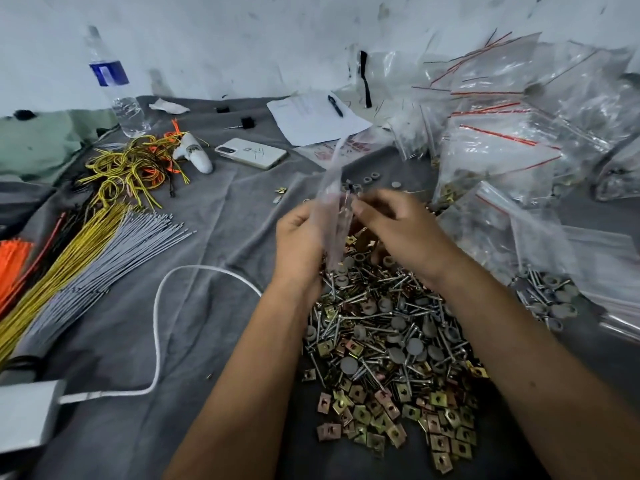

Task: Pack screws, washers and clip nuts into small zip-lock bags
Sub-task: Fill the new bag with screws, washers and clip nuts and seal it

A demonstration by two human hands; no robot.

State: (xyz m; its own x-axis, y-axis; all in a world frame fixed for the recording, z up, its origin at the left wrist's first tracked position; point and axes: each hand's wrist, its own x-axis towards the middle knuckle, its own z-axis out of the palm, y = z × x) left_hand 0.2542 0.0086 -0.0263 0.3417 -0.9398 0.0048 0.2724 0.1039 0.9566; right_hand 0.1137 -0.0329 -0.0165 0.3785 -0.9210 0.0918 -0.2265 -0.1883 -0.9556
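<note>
Both hands meet above the hardware pile (391, 344): left hand (299, 242) grips a small clear zip-lock bag (334, 216) upright; right hand (398, 226) pinches its mouth, fingers curled.

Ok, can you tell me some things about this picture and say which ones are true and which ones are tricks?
1. The left hand holds a small clear bag. True.
2. The phone lies on top of the pile of screws. False: it lies on the grey cloth, far behind the pile.
3. The water bottle stands upright at the back. True.
4. The pen lies on the yellow wires. False: it lies on the white paper.
5. The right hand reaches to the bag. True.
6. The square clip nuts are all blue. False: they look gold and coppery.
</note>
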